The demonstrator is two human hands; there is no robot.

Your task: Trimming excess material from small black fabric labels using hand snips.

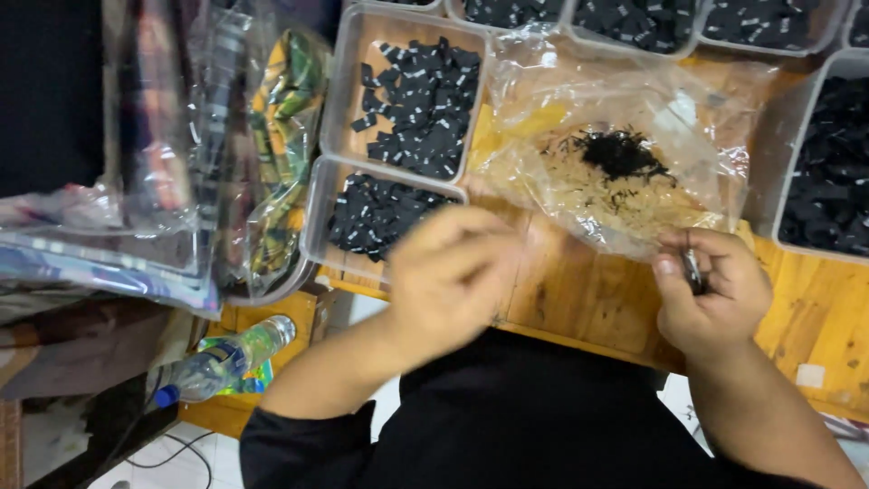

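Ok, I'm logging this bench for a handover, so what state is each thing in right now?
Left hand: blurred, curled; contents unclear.
Right hand: closed on a small dark tool.
Clear plastic bag: lying open, holding thread scraps.
Near tray: uncovered, partly filled with black labels.
Tray behind it: uncovered, partly filled.
Right tray: uncovered, nearly full.
Water bottle: lying on its side, capped.

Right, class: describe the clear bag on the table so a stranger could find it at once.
Start at the wooden table, ringed by clear trays of small black pieces. The bag lies crumpled beyond the two hands, by the right hand. It alone holds loose tan and black thread scraps, not stacked pieces.
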